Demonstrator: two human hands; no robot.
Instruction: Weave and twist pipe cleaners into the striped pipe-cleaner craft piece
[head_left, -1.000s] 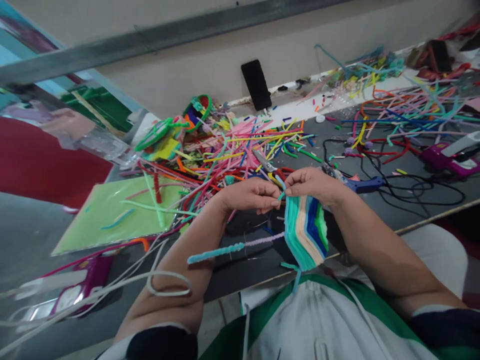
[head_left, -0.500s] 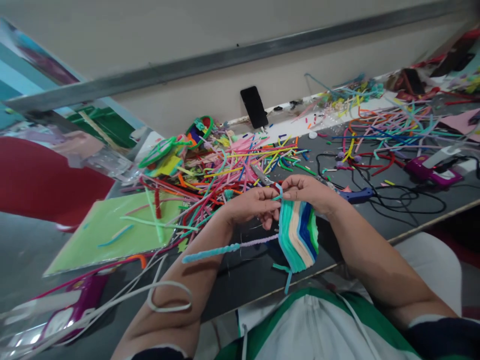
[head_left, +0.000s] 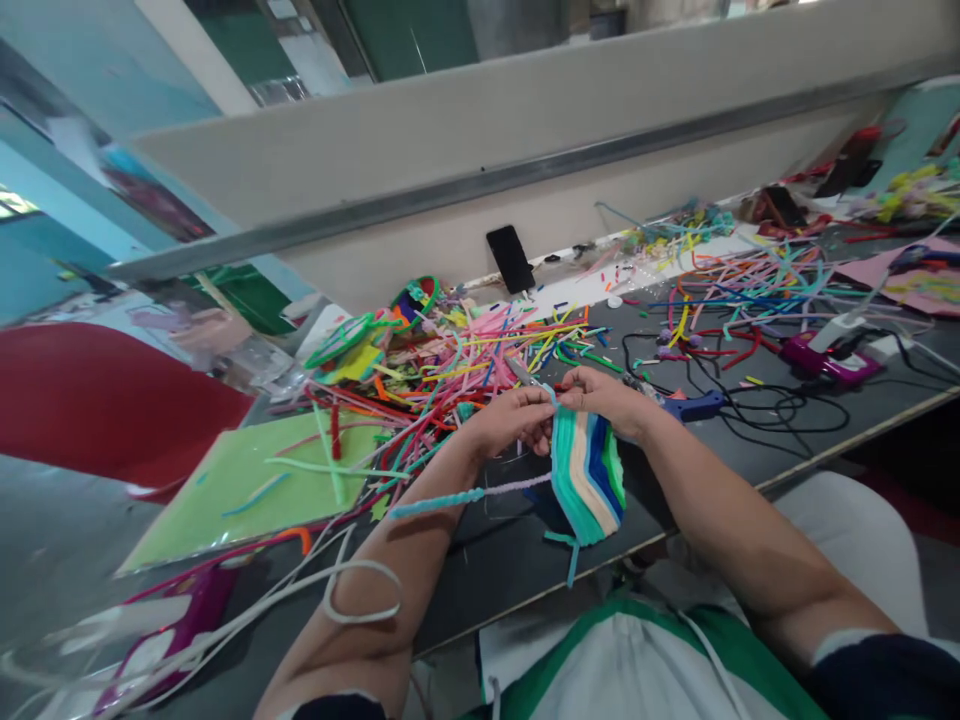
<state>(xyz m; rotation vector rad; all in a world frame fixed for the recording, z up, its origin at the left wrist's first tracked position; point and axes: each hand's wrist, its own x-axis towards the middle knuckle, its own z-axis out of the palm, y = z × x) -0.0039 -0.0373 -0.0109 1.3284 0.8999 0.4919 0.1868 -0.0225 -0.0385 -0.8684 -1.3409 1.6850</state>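
Note:
A striped piece of joined pipe cleaners point(head_left: 585, 475), in teal, cream, blue and green, hangs over the table's front edge area. My right hand point(head_left: 600, 400) pinches its top end between thumb and fingers. Close beside it, my left hand point(head_left: 521, 418) has its thumb and index finger closed on a light blue pipe cleaner end point(head_left: 553, 394) at the same top corner. A lilac and light blue fuzzy stem point(head_left: 442, 502) sticks out from the piece to the left, over my left forearm. Short teal ends dangle at its bottom.
Loose pipe cleaners point(head_left: 480, 345) are heaped behind my hands. A phone point(head_left: 510, 260) leans on the partition. To the right lie a blue-handled tool point(head_left: 694, 406), black cables and a purple power strip point(head_left: 832, 362). A green sheet point(head_left: 247, 490) and white cable point(head_left: 364, 567) are at left.
The camera view has tilted up, so more of the room beyond the partition shows. Both hands stay together at the striped piece's top, with only slight finger movement.

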